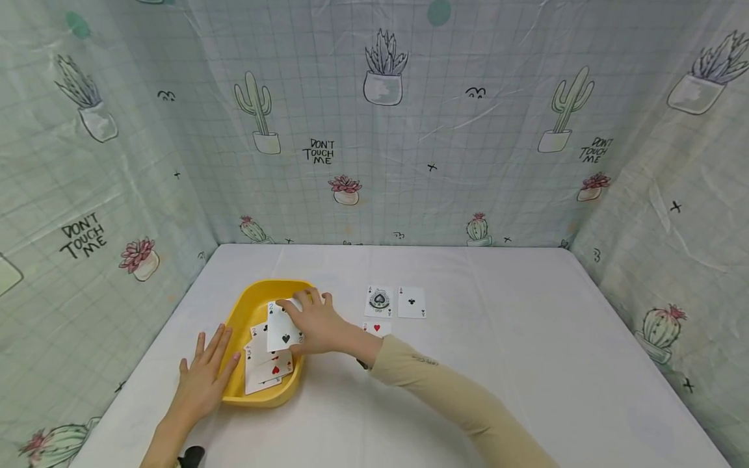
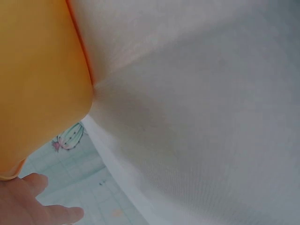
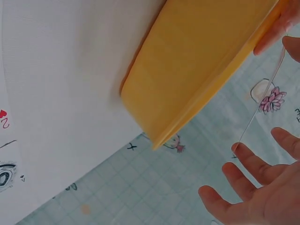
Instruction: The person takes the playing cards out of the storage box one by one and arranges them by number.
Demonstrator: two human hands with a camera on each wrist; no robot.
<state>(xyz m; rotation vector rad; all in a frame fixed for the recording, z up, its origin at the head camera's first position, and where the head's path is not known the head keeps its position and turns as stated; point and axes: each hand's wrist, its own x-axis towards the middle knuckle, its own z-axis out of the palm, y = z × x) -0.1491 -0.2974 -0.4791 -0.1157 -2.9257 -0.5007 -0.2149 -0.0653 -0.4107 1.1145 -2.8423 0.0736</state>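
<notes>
A two of spades (image 1: 277, 330) is gripped at its edges by my right hand (image 1: 320, 330), above the yellow basket (image 1: 250, 304). In the right wrist view the card (image 3: 262, 101) appears almost edge-on, spanning thumb and fingertip. Several more playing cards (image 1: 260, 377) lie overlapping inside the basket, a red heart visible among them. My left hand (image 1: 201, 380) rests at the basket's left rim with its fingers extended. The left wrist view shows part of that hand (image 2: 28, 206) beside the basket's outer wall (image 2: 42, 70).
Right of the basket, an ace of spades (image 1: 379, 301) and an ace of clubs (image 1: 412, 303) lie face up side by side on the white tablecloth (image 1: 497, 364). A two of hearts (image 1: 376, 327) sits below the ace of spades, partly covered by my right forearm. Patterned cloth (image 1: 433, 130) encloses the back and sides.
</notes>
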